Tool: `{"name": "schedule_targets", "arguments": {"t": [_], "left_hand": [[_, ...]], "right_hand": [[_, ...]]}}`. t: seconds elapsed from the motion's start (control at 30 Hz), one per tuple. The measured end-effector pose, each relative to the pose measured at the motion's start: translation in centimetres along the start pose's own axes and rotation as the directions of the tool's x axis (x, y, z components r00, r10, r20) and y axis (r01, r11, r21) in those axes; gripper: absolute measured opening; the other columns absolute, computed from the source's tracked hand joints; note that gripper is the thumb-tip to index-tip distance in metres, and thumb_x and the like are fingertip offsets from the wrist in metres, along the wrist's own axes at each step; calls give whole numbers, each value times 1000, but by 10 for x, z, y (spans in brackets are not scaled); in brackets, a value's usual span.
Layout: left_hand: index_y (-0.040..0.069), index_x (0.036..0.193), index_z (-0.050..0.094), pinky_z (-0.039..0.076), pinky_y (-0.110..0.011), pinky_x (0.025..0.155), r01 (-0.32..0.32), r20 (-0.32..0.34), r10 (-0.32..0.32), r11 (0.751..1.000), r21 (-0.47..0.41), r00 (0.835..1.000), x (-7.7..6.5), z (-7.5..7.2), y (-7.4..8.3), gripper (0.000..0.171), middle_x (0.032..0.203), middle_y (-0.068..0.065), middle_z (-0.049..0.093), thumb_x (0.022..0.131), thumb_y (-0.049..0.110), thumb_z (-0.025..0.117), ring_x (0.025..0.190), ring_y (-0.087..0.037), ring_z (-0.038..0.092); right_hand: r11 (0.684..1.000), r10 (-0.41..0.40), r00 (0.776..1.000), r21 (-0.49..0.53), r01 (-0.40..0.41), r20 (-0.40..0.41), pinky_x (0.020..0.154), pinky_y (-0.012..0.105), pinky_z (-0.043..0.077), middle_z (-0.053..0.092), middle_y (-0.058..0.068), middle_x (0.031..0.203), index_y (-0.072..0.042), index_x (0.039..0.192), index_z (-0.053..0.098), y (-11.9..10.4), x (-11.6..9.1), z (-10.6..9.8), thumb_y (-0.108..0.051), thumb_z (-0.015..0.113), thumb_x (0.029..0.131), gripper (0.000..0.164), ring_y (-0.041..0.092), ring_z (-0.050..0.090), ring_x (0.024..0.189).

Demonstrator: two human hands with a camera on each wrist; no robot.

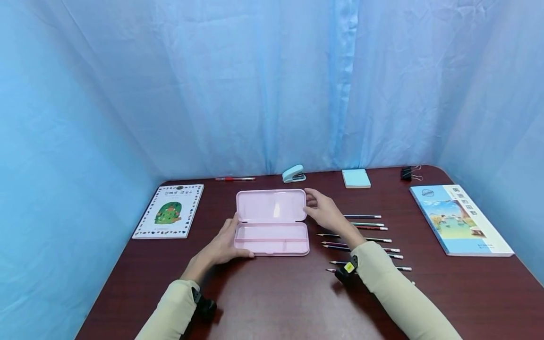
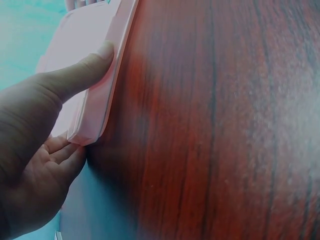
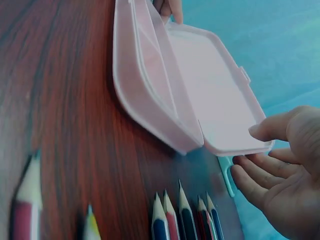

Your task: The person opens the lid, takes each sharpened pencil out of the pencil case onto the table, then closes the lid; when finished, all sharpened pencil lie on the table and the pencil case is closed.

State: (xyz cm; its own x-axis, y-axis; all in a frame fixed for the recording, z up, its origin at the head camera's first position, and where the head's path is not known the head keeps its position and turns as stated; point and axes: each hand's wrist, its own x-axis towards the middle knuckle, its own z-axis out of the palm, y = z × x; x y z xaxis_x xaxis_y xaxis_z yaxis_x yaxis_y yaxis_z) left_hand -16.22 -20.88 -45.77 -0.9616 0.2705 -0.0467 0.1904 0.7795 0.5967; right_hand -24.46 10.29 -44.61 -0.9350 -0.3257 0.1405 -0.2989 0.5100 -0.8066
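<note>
A pink plastic pencil case (image 1: 260,231) lies open on the dark wooden table, its lid (image 1: 259,206) tipped back toward the curtain. Bare compartments show inside the base, split by thin dividers. My left hand (image 1: 222,244) grips the case's left end, thumb along the front wall and fingers behind the corner (image 2: 80,135). At the lid's right edge, my right hand (image 1: 326,211) pinches it, thumb on the inner face and fingers beneath, as the right wrist view shows. Several pencils (image 1: 363,216) lie in a row under and beside my right forearm, tips pointing left.
A picture book (image 1: 170,212) lies at the left, a thicker book (image 1: 461,219) at the right. Along the back edge are a red pen (image 1: 235,179), a light-blue stapler (image 1: 293,174), a sticky-note pad (image 1: 356,178) and black binder clips (image 1: 406,173). Blue curtains (image 1: 255,85) surround the table.
</note>
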Motion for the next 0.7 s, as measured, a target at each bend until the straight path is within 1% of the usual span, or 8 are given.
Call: {"name": "schedule_targets", "arguments": {"t": [0.17,0.3,0.37,0.43,0.57,0.63,0.67,0.7], "left_hand": [[3,147,-4,23,-41,107,-4,-10,4,1000,-10,1000,1,1,-1,131,144,-14,27,60,51,81,132,-23,26],[1,146,-6,25,-41,106,-22,-41,20,999,-46,999,0,2,-2,134,141,-17,31,59,48,83,130,-24,30],[3,147,-8,27,-40,105,-38,-67,33,996,-80,997,0,3,-3,135,141,-17,32,58,45,85,128,-24,34],[5,147,-5,29,-41,104,-72,-99,61,991,-113,993,0,4,-3,134,139,-17,34,56,41,86,127,-24,36],[6,147,-8,25,-41,106,-94,-129,79,988,-119,989,-2,5,-3,135,143,-19,29,57,40,86,131,-26,31],[4,146,-10,23,-42,107,-75,-115,62,991,-108,991,-4,5,-4,135,146,-21,24,58,44,85,134,-26,26],[4,146,-13,21,-42,108,-51,-98,40,992,-114,994,-5,4,-4,136,148,-20,20,59,45,84,135,-25,23],[5,146,-12,21,-42,108,-30,-84,19,991,-131,996,-5,3,-4,135,149,-20,21,59,45,84,135,-25,22]], "right_hand": [[1000,0,999,5,0,-33,84,41,47,58,14,114,-7,133,45,-7,-2,2,-13,59,89,46,26,58,102],[1000,-14,998,-9,13,-56,81,39,47,60,8,108,-9,124,53,-12,-11,-1,-26,55,93,36,21,57,95],[1000,-26,998,-17,25,-61,79,39,46,60,5,106,-11,119,58,-15,-17,-2,-33,52,94,34,20,56,93],[999,-40,997,-30,38,-60,80,39,45,61,1,106,-14,114,61,-17,-24,-3,-40,49,94,35,18,55,94],[997,-67,997,-41,66,-38,82,38,46,61,-4,103,-19,106,65,-19,-36,-3,-44,49,93,33,14,56,95],[996,-79,997,-39,78,-13,82,37,46,60,-5,102,-21,104,66,-20,-41,-3,-44,51,92,30,12,56,94],[996,-85,996,-38,85,7,82,37,47,60,-6,102,-21,104,66,-20,-44,-3,-43,53,91,29,12,56,94],[995,-93,995,-43,94,28,82,37,46,60,-6,102,-21,105,66,-21,-46,-3,-43,54,91,28,12,56,95]]}}
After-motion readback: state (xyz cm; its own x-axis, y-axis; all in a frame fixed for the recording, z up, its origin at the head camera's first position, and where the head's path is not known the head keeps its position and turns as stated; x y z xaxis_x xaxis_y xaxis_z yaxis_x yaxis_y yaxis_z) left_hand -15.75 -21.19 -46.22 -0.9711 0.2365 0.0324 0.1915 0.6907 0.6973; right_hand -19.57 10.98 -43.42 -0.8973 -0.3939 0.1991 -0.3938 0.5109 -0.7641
